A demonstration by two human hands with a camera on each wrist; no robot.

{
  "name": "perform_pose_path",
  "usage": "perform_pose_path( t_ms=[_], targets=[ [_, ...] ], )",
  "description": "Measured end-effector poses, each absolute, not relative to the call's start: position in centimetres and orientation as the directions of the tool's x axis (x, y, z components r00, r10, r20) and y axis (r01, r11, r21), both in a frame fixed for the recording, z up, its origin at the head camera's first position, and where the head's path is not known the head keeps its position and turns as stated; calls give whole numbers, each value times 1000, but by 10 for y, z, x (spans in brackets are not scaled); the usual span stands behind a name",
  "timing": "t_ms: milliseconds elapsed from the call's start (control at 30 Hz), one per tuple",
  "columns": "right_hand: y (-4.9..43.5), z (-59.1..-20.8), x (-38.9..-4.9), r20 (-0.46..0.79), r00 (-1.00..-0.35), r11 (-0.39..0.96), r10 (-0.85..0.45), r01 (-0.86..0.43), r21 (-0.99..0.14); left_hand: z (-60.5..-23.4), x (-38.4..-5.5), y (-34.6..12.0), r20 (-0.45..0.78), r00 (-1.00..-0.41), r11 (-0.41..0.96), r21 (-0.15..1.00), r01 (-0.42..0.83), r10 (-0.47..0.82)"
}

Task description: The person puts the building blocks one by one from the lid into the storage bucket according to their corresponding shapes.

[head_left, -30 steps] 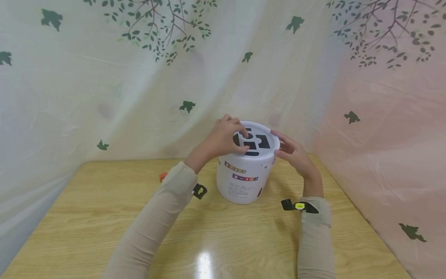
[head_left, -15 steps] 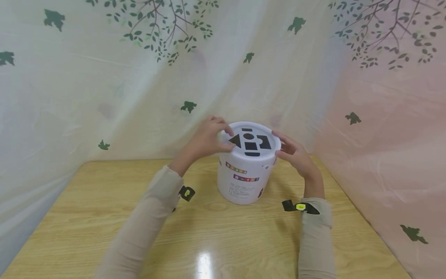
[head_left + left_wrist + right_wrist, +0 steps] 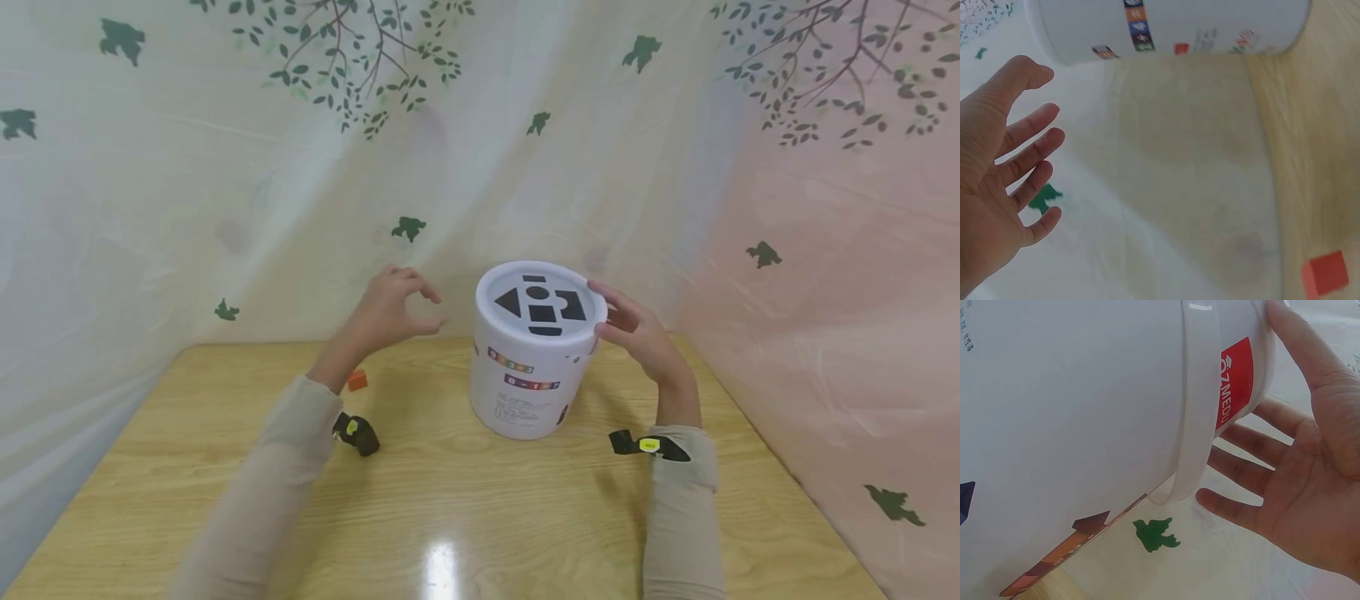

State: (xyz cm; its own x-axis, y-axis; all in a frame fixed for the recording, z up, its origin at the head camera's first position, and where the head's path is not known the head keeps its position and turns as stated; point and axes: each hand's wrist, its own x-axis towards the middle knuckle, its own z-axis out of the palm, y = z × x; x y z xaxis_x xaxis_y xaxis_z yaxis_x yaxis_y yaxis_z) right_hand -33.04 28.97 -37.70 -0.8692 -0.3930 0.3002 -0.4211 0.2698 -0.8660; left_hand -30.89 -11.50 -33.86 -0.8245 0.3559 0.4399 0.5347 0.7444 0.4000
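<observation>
A white shape-sorting bucket stands upright on the wooden table. Its lid faces up, with black cut-outs including a triangle, a circle and a square. My right hand holds the bucket's right rim, thumb at the near edge and fingers behind, as the right wrist view shows beside a red label. Left of the bucket, my left hand is in the air with loosely bent fingers and nothing between them. A small orange block lies on the table just past the left wrist.
A pale cloth backdrop printed with leaves and birds hangs close behind the table and along its right side. Black straps with yellow tags sit on the left wrist and right wrist.
My left hand has moved left, from over the lid to well clear of the bucket, uncovering the triangle cut-out and the orange block. My right hand has stayed at the rim.
</observation>
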Motion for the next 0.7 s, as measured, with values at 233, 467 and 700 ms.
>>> perform_pose_path(
  t_ms=[233,467,700],
  targets=[
    [291,-377,-331,300,-871,280,-388,-422,-863,-361,-307,-147,416,-857,773,417,478,306],
    [290,-377,-331,298,-874,278,-384,-416,-866,-388,-305,-180,375,-887,784,449,428,270],
    [290,-376,-330,303,-866,265,-397,-424,-866,-412,-301,-206,318,-914,804,457,380,251]
  ],
)
